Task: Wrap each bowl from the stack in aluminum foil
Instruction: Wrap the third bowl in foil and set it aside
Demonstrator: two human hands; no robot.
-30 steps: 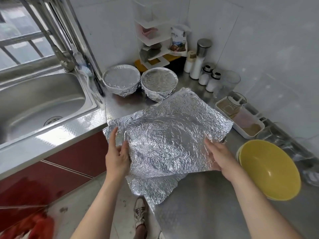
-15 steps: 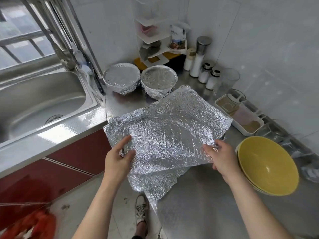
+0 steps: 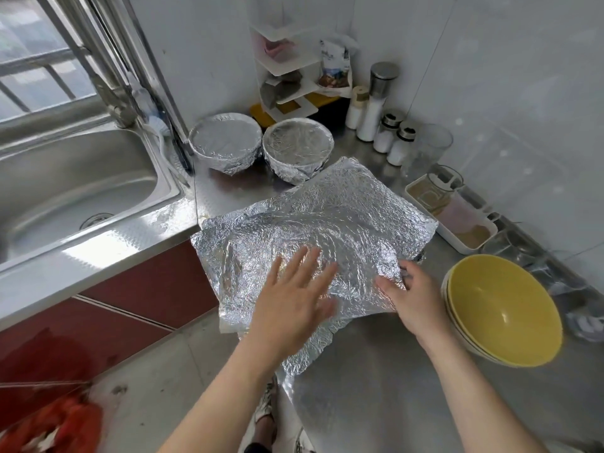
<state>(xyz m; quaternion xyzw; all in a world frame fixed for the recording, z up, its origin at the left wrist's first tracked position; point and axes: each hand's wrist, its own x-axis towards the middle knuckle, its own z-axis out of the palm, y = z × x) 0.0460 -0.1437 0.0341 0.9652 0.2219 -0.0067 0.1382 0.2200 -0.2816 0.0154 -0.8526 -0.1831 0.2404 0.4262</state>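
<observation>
A crinkled sheet of aluminum foil [image 3: 327, 223] is draped over something round on the steel counter; the thing beneath is hidden. My left hand [image 3: 294, 299] lies on top of the foil with its fingers spread flat. My right hand [image 3: 408, 295] pinches the foil's right near edge. A stack of yellow bowls [image 3: 500, 308] stands to the right of my right hand. Two bowls wrapped in foil, one on the left [image 3: 225, 142] and one on the right [image 3: 297, 148], sit at the back of the counter.
A steel sink [image 3: 65, 184] with a tap lies to the left. Along the right wall stand a white tray [image 3: 451, 217], glass jars and white shakers [image 3: 392, 142]. A white corner rack [image 3: 287, 70] stands at the back. The foil overhangs the counter's front edge.
My left hand has let go of the foil's left edge and moved right onto the top of the sheet, fingers spread. The foil has sunk lower. My right hand stays at the right edge.
</observation>
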